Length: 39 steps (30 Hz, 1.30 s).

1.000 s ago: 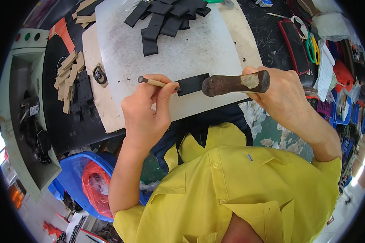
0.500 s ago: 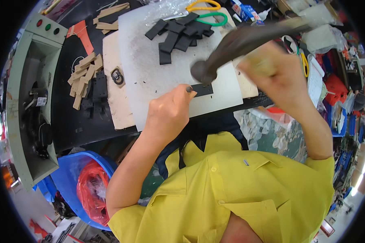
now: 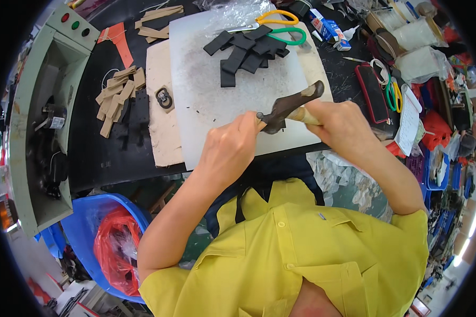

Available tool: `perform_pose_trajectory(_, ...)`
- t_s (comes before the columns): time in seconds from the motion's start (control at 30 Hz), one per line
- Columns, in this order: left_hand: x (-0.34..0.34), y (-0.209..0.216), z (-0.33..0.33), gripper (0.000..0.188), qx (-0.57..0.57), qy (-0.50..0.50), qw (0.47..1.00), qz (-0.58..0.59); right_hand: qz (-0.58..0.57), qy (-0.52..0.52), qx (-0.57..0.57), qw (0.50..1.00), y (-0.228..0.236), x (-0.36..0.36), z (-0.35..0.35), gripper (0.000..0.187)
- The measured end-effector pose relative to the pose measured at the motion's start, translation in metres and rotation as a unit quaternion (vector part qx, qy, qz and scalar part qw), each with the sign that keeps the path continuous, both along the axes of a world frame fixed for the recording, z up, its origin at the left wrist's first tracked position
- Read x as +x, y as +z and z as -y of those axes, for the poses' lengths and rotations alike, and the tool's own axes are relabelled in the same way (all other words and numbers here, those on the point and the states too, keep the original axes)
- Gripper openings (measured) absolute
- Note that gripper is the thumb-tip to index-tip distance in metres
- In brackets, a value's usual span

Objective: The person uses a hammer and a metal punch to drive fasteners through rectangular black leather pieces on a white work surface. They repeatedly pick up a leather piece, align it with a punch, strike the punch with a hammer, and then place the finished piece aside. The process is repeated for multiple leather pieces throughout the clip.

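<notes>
My left hand [image 3: 230, 143] is closed round a small metal punch [image 3: 259, 115], whose round top sticks out above the fingers. In my right hand [image 3: 341, 124] is a hammer [image 3: 291, 105], gripped by its pale handle. The dark hammer head is low over the white board [image 3: 206, 105], with one end right beside the punch top; I cannot tell whether they touch. Hammer and fingers hide nearly all of the dark strip beneath. Farther back on the board lies a heap of black strips [image 3: 243, 55].
Scissors with yellow and green handles [image 3: 288, 36] lie behind the heap. Tan strips [image 3: 113, 100] and black pieces [image 3: 137, 113] are piled at left, near a black ring-shaped part [image 3: 164, 98]. A red-edged phone [image 3: 372, 92] lies at right. A blue tub [image 3: 79, 222] stands lower left.
The hammer has come down from its raised, blurred position to beside the punch top, and my right hand has moved down with it. My left hand keeps its grip. The view has shifted slightly.
</notes>
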<state>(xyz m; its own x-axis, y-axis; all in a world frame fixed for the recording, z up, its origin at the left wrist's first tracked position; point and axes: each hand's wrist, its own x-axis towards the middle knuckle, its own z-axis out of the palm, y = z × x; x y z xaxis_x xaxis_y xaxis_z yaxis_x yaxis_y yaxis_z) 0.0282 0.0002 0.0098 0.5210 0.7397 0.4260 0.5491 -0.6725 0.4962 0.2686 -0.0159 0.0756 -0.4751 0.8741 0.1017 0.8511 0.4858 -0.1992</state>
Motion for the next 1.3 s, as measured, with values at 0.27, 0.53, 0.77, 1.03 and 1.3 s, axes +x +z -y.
perform_pose_trajectory(0.27,-0.005,0.001,0.0,0.007,-0.182,0.079,0.959,0.204,0.017,0.016,-0.014,1.0,-0.01,-0.008,0.003,0.02)
perform_pose_trajectory(0.53,-0.004,-0.004,-0.011,0.01,-0.228,0.068,0.948,0.21,0.01,0.008,-0.024,1.0,-0.012,-0.006,0.004,0.018)
perform_pose_trajectory(0.77,-0.003,-0.003,-0.01,0.007,-0.181,0.065,0.97,0.146,0.001,0.011,-0.024,1.0,-0.012,-0.007,0.003,0.017)
perform_pose_trajectory(1.03,0.002,0.0,-0.008,0.011,-0.051,0.052,0.996,0.051,-0.002,0.015,-0.002,1.0,-0.006,0.003,-0.006,0.022)
perform_pose_trajectory(1.3,0.01,0.0,-0.008,0.017,0.009,0.029,0.999,0.025,-0.63,-0.021,0.036,0.775,0.106,0.013,-0.026,0.023)
